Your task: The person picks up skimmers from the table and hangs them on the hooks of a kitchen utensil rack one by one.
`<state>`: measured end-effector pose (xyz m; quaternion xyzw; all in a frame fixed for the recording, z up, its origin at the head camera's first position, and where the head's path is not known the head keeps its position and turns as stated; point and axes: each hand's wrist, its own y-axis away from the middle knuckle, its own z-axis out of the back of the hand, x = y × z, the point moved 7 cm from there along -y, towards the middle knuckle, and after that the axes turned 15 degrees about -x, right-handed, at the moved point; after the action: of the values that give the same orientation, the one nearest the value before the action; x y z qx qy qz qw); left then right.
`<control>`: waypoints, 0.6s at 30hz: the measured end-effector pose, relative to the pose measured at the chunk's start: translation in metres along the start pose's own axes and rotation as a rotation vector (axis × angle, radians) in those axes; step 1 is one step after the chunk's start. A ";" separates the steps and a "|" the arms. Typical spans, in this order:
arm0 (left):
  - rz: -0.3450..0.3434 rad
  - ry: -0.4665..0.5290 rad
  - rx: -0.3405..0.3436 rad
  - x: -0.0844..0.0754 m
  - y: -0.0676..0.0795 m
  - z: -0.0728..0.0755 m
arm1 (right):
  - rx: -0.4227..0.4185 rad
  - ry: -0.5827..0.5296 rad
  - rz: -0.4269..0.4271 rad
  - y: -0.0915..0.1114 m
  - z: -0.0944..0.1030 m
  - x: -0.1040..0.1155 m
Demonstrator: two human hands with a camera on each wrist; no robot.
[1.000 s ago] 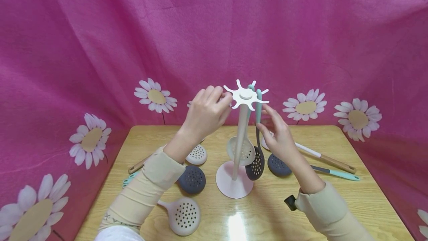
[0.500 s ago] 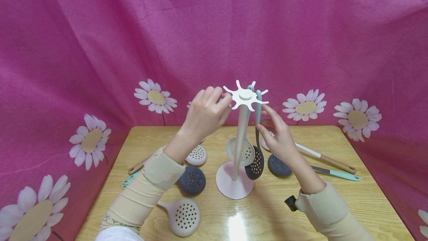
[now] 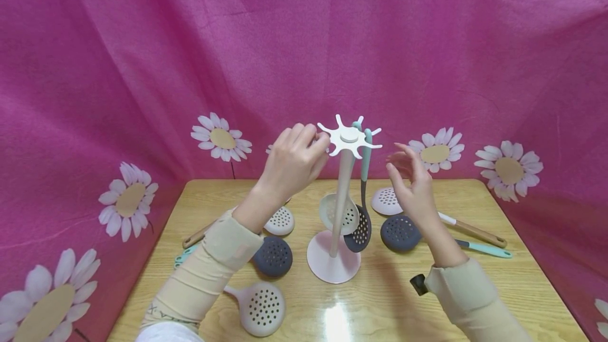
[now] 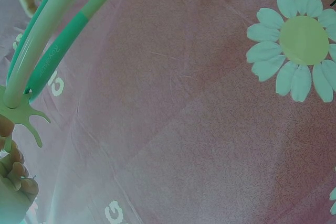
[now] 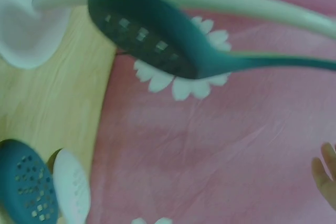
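Note:
A white utensil stand (image 3: 349, 135) with hooked arms round its top rises from a pale round base. My left hand (image 3: 294, 160) pinches the tip of one arm on its left side; the fingertips are partly hidden in the head view. On the stand's far right hang a black skimmer (image 3: 359, 234) with a mint handle and a cream skimmer (image 3: 326, 210) behind the pole. To their right, my right hand (image 3: 417, 194) is in the air, fingers spread and bent, holding nothing. In the right wrist view the black skimmer (image 5: 149, 32) hangs apart from the fingers.
Skimmers lie on the wooden table (image 3: 380, 300) on both sides of the stand. At right are a dark one (image 3: 400, 232) and a pale one (image 3: 386, 201); at left a dark one (image 3: 274, 256), a white one (image 3: 280, 220) and a pinkish one (image 3: 262, 307). A pink flowered cloth stands behind.
My right hand has let go of the black skimmer's handle and moved right, away from the stand. The hung skimmers have swung slightly left. My left hand stays on the stand's arm.

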<state>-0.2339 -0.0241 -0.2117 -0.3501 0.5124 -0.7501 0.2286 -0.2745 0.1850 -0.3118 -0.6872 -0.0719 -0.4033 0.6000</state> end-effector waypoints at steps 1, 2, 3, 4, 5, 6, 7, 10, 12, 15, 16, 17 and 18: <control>0.000 0.000 0.001 0.000 0.000 0.000 | -0.037 0.027 0.016 -0.001 0.004 -0.004; 0.001 0.001 0.003 0.000 0.000 0.000 | -0.077 0.059 0.026 -0.002 0.008 -0.008; 0.002 0.002 0.004 0.000 0.000 0.000 | -0.117 0.091 0.037 -0.003 0.012 -0.012; 0.002 0.002 0.004 0.000 0.000 0.000 | -0.156 0.121 0.047 -0.004 0.016 -0.016; 0.002 0.002 0.005 0.000 0.000 0.000 | -0.195 0.153 0.057 -0.005 0.020 -0.021; 0.002 0.001 0.005 0.000 0.000 0.000 | -0.233 0.184 0.064 -0.005 0.025 -0.026; 0.002 0.000 0.005 0.000 0.000 0.000 | -0.270 0.216 0.065 -0.005 0.030 -0.032; -0.001 -0.007 0.003 0.000 0.000 0.000 | -0.364 0.283 0.045 -0.004 0.044 -0.051; -0.002 -0.011 0.003 0.000 0.001 -0.001 | -0.409 0.326 0.016 -0.002 0.054 -0.066; -0.001 -0.009 0.005 0.000 0.000 -0.001 | -0.461 0.386 -0.031 0.002 0.068 -0.087; -0.001 -0.008 0.005 0.000 0.000 0.000 | -0.466 0.412 -0.051 0.004 0.073 -0.094; -0.001 -0.007 0.004 0.000 0.000 0.000 | -0.471 0.435 -0.075 0.006 0.078 -0.101; 0.000 -0.006 0.004 -0.001 0.000 0.000 | -0.473 0.459 -0.100 0.008 0.082 -0.108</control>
<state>-0.2336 -0.0236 -0.2117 -0.3521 0.5102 -0.7500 0.2307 -0.3028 0.2966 -0.3831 -0.6942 0.1274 -0.5820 0.4039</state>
